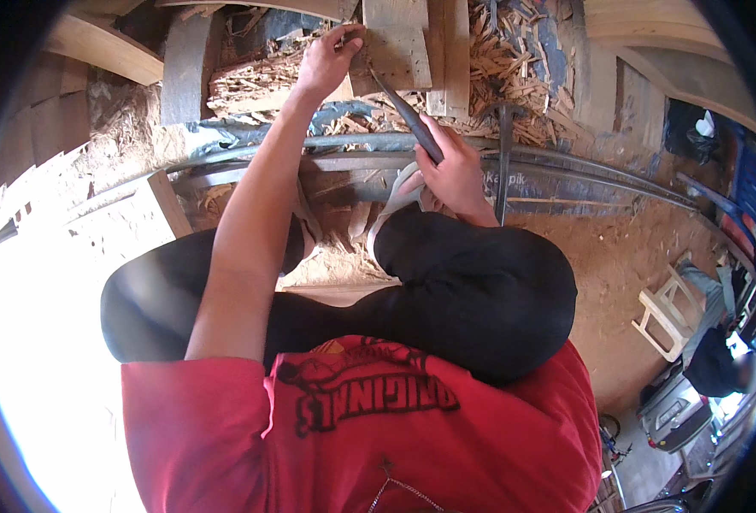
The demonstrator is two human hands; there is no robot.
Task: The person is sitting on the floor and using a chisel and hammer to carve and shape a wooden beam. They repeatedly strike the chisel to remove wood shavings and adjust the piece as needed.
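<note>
My right hand (455,171) is wrapped around a long dark-handled tool (408,111). The tool slants up and to the left, and its narrow end reaches the edge of a wooden block (399,56). I cannot tell what kind of tip it has. At the left side of that block, my left hand (331,61) has its fingers pinched together close to the tool's narrow end. Whatever lies between those fingers is too small to make out. To the right of my right hand, a hammer-like tool with a dark head (504,111) stands with its shaft toward me.
Wood chips (514,64) lie thick around the block. Dark rails or pipes (344,141) cross in front of my feet. Boards (185,73) stand at the far left. A small wooden stool (668,312) and a person (720,363) are at the right.
</note>
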